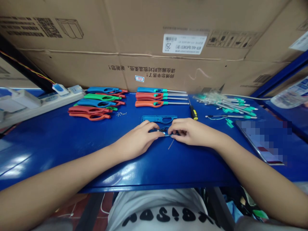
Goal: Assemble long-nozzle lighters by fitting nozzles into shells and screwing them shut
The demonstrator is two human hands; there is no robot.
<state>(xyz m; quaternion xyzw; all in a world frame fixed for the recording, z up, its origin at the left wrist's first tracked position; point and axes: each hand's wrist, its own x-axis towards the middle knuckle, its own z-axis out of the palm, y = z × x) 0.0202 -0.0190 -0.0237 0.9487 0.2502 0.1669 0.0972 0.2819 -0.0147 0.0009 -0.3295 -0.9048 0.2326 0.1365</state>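
Note:
Between my hands lies a blue lighter casing half (165, 129) with small dark and metal parts in it. My left hand (141, 138) pinches its left end, thumb below and fingers above. My right hand (185, 131) is closed on its right end, with fingers curled; what the fingertips press is partly hidden. A thin wire-like piece (171, 144) sticks out below the right fingertips. Just beyond my hands, another blue casing half (157, 119) rests flat on the blue table (134, 170).
Coloured lighter casings (90, 110) are stacked at back left, beside small screws (121, 114). Lighters with metal tubes (150, 103), a screwdriver (193, 112) and tube assemblies with green tips (231, 104) lie behind. A phone-like device (264, 144), power strip (57, 101) and cardboard (144, 35) border the table.

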